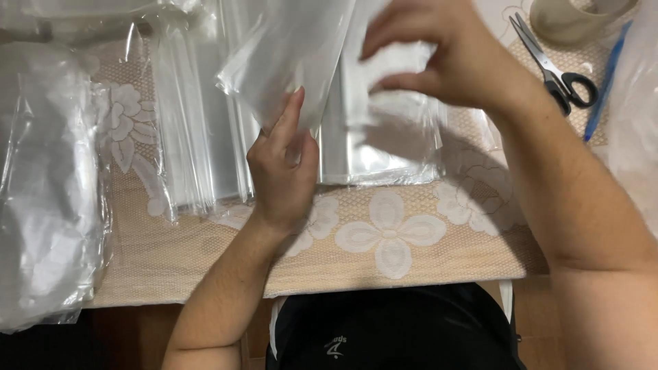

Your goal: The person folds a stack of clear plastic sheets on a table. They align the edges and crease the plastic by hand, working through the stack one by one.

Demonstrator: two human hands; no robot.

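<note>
Above the lacy floral tablecloth (384,236), left hand (282,171) pinches a crinkly clear plastic bag (288,58) angled up-right; right hand (445,58) grips its top edge, fingers curled.

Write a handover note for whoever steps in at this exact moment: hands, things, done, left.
Left hand: fingers up against the clear plastic bag, holding it above the table.
Right hand: pinching the same bag from above.
Nearby: stacks of clear bags on the floral tablecloth, scissors, tape roll, blue pen at far right.
Done: one bag lifted.
Left: bag not yet set down.
</note>
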